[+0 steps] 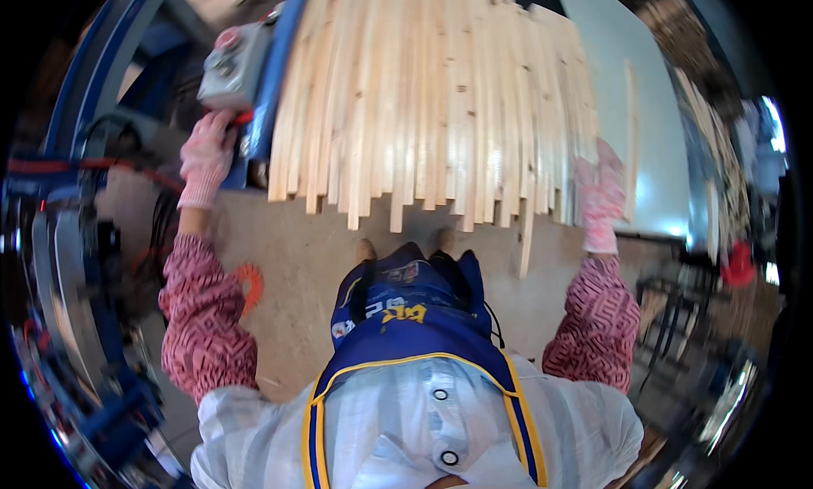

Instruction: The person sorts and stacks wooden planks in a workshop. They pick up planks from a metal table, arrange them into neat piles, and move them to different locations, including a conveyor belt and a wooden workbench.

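A row of pale wooden strips (423,108) lies side by side before me, their near ends uneven. My left hand (209,154), in a pink-and-white knitted glove, is closed at a small red lever (243,118) just below a grey control box (235,66). The fingertips are partly hidden there. At the row's right edge, my gloved right hand (601,193) lies with fingers stretched forward, touching the outermost strips. One strip (527,239) sticks out toward me well past the others.
A blue machine rail (284,61) runs along the row's left side. To the right is a pale panel surface (652,142) with a single strip (631,133) on it. More wood (716,142) is stacked at the far right. An orange coiled hose (251,287) lies by my left forearm.
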The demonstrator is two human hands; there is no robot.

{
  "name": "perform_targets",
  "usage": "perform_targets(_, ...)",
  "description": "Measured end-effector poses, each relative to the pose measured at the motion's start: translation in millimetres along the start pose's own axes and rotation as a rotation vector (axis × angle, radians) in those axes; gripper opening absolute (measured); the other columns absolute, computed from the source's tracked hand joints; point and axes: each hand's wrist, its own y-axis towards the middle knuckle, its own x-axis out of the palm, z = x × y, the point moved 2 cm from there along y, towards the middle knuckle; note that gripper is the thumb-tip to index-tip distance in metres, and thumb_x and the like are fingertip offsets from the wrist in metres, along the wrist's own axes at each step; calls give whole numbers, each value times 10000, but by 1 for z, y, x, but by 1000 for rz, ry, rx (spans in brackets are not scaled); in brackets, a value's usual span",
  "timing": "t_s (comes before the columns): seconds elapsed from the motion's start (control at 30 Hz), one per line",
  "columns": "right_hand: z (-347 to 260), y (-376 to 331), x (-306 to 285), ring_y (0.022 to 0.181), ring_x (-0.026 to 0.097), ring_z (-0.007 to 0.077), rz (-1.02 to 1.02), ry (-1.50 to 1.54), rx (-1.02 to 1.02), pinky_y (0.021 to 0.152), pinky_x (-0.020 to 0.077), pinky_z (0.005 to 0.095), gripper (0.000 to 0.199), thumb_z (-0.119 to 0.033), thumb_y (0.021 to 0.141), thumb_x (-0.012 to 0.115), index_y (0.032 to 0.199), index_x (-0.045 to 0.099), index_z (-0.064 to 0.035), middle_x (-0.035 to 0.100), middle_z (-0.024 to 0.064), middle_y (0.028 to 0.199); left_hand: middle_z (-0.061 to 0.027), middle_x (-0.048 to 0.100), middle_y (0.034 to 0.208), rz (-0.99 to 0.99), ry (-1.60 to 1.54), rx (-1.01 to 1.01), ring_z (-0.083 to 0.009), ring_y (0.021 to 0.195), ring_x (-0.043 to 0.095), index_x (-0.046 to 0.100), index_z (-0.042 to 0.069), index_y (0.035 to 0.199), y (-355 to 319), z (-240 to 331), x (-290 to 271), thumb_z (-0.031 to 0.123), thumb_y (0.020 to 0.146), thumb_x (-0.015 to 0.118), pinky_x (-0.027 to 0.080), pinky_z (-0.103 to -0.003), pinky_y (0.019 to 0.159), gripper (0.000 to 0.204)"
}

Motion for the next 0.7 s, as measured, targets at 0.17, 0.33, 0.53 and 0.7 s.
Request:
perform_targets(0.17, -124, -16, -18, 1095, 606, 304, -71, 355, -56, 928, 510, 389, 444, -237, 862, 696, 1267, 594, -86, 589, 143, 1287, -103, 628, 1056, -121, -19, 74, -300, 1028, 601, 617, 143, 1087, -1, -1, -30, 227, 908, 588, 500, -443, 819, 199)
perform_targets(0.33, -222, -70, 29, 788, 599, 64, -467, 1322, -141, 654, 482, 201, 480, -274, 919, 686, 1351, 560, -108, 662, 14, 981, -103, 668, 980, 126, -735, 29, -259, 901, 653, 662, 52, 1088, -39, 72, -84, -33, 868, 609, 523, -340, 815, 242)
perform_targets(0.53, -250, -45, 23, 676, 566, 53, -778, 1459, 427, 572, 464, 214, 426, -300, 935, 665, 1289, 606, -71, 653, 4, 838, -118, 638, 1113, 58, -697, 527, -298, 929, 664, 618, 110, 1155, -43, 207, -73, 125, 757, 751, 553, -385, 711, 420)
perform_targets(0.7, -138, -11, 22, 611, 556, 52, -94, 1339, 677, 571, 471, 205, 336, -282, 944, 645, 1205, 647, -69, 664, 14, 836, -108, 633, 1159, 33, -597, 451, -298, 1015, 639, 616, 127, 1211, -23, 156, -56, 200, 762, 774, 548, -374, 792, 482)
